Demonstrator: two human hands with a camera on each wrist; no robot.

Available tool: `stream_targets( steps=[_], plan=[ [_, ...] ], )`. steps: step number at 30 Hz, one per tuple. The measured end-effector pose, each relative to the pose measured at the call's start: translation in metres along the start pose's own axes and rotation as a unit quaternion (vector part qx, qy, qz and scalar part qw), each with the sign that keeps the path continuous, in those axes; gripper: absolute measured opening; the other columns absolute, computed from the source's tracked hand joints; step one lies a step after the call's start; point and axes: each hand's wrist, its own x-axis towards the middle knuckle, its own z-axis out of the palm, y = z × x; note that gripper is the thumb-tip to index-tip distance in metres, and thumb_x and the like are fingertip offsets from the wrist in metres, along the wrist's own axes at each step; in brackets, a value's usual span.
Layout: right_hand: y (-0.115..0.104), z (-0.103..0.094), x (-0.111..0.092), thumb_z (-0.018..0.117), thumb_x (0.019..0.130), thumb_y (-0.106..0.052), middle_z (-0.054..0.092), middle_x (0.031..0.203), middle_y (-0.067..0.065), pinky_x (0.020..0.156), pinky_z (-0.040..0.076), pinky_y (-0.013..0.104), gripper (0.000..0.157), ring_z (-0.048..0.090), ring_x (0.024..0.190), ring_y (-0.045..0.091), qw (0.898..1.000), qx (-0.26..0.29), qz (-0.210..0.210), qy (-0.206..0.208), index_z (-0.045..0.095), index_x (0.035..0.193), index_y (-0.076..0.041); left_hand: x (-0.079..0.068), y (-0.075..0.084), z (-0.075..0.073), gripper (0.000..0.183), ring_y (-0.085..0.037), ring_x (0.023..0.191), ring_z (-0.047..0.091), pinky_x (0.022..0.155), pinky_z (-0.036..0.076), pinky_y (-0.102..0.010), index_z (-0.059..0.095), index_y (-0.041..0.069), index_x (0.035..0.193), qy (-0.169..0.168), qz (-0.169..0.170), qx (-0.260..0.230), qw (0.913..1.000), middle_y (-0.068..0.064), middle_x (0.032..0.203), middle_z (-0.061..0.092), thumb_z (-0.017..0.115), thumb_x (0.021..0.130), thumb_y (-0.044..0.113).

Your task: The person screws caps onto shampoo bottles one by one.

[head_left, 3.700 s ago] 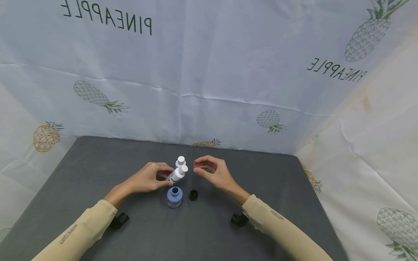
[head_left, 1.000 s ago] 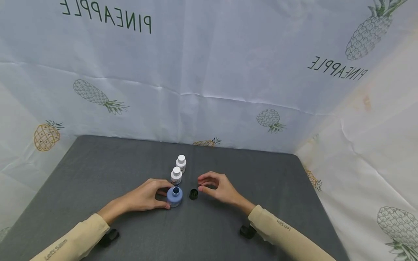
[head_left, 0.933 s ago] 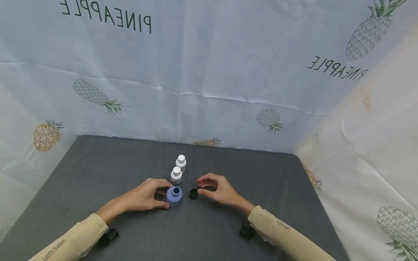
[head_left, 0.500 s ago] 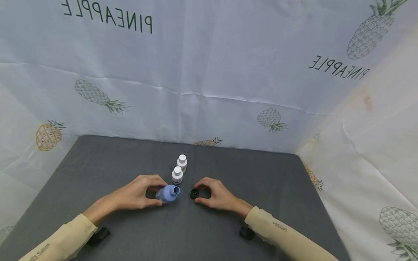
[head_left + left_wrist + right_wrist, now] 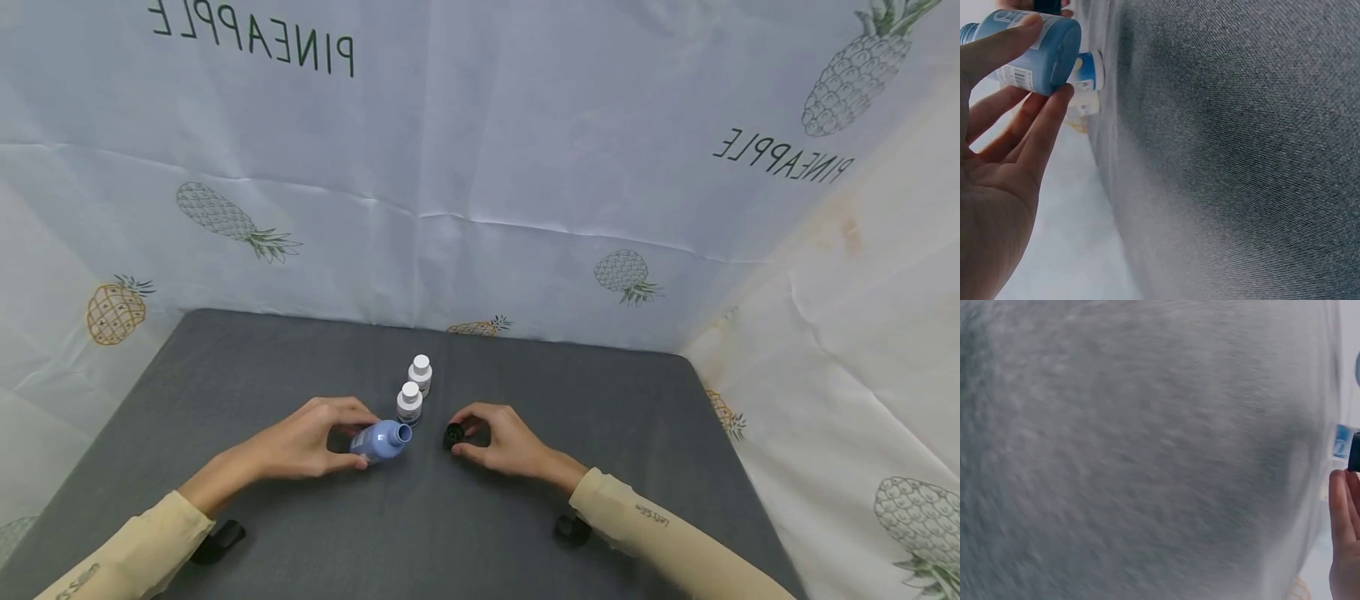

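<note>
My left hand grips a blue bottle round its body. The bottle is tilted, its uncapped mouth pointing right toward my other hand. In the left wrist view the thumb lies across the label of the blue bottle and the fingertips support it from the other side, off the table. My right hand pinches a small black cap between thumb and fingers, a short gap from the bottle mouth. The right wrist view shows only a sliver of the black cap above the fingers.
Two white-capped bottles stand just beyond the hands, the nearer white bottle in front of the farther one. They stand on a dark grey table. Behind it hangs a pale cloth printed with pineapples.
The left hand earlier set a white bottle down, then took the blue bottle, lifted it leftward and tipped it over. The right hand closed on the black cap and raised it from the table.
</note>
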Motion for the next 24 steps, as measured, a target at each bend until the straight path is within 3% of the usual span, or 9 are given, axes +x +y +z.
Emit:
stream_targets(
  steps=[6, 13, 24],
  plan=[
    [-0.016, -0.014, 0.001, 0.082, 0.095, -0.005, 0.078, 0.12, 0.011, 0.095, 0.067, 0.038, 0.034, 0.079, 0.102, 0.017, 0.999, 0.034, -0.013, 0.003, 0.073, 0.128, -0.004, 0.001, 0.006, 0.0, 0.039, -0.004, 0.104, 0.072, 0.087, 0.068, -0.032, 0.079, 0.01, 0.127, -0.007, 0.002, 0.011, 0.9999, 0.003, 0.118, 0.076, 0.09, 0.091, 0.022],
    [-0.032, -0.024, 0.002, 0.083, 0.093, -0.002, 0.076, 0.123, 0.008, 0.095, 0.067, 0.036, 0.037, 0.075, 0.105, 0.014, 0.999, 0.044, -0.025, 0.004, 0.074, 0.128, -0.009, 0.005, 0.013, -0.001, 0.04, -0.001, 0.102, 0.071, 0.086, 0.067, -0.033, 0.079, 0.011, 0.127, -0.01, -0.006, 0.027, 0.9996, 0.005, 0.118, 0.076, 0.09, 0.091, 0.023],
    [-0.046, -0.017, 0.005, 0.087, 0.092, -0.009, 0.077, 0.118, 0.005, 0.091, 0.068, 0.038, 0.036, 0.075, 0.1, 0.01, 0.998, 0.037, -0.051, 0.017, 0.077, 0.127, -0.011, 0.012, 0.02, -0.002, 0.041, -0.001, 0.099, 0.071, 0.085, 0.067, -0.034, 0.079, 0.01, 0.128, -0.024, -0.015, 0.032, 0.9991, 0.006, 0.115, 0.075, 0.089, 0.092, 0.026]
  ],
)
